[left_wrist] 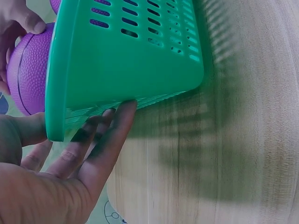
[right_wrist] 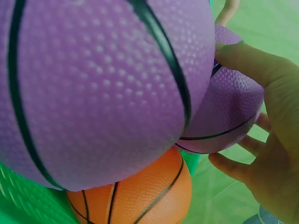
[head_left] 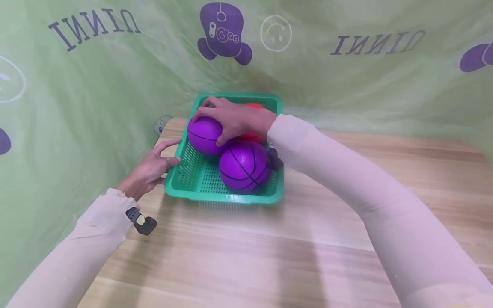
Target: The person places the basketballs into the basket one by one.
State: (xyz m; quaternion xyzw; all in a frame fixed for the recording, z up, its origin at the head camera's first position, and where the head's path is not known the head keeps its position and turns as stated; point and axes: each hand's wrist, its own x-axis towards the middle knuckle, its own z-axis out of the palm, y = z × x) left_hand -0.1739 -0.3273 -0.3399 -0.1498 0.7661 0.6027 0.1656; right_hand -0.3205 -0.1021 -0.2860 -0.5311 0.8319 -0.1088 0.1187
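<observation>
A green plastic basket (head_left: pixel 227 197) with slotted walls holds toy basketballs. My right hand (head_left: pixel 231 117) reaches into it and grips a purple ball (head_left: pixel 204 132) at the left side, fingers spread over the top and thumb on the near side. Closer to the front right lies a second purple ball (head_left: pixel 244 167), below my right wrist. An orange-red ball (head_left: pixel 252 136) is partly hidden under my right hand and forearm. At the left rim, my left hand (head_left: pixel 150 169) holds the basket; in the left wrist view its thumb meets the rim and its fingers lie along the outer wall.
The basket stands on a light wood-grain table (head_left: pixel 231 256), near its back edge. A green curtain (head_left: pixel 308 85) with purple prints hangs behind and to the left. Dark wrist-camera mounts (head_left: pixel 142 221) sit on both wrists.
</observation>
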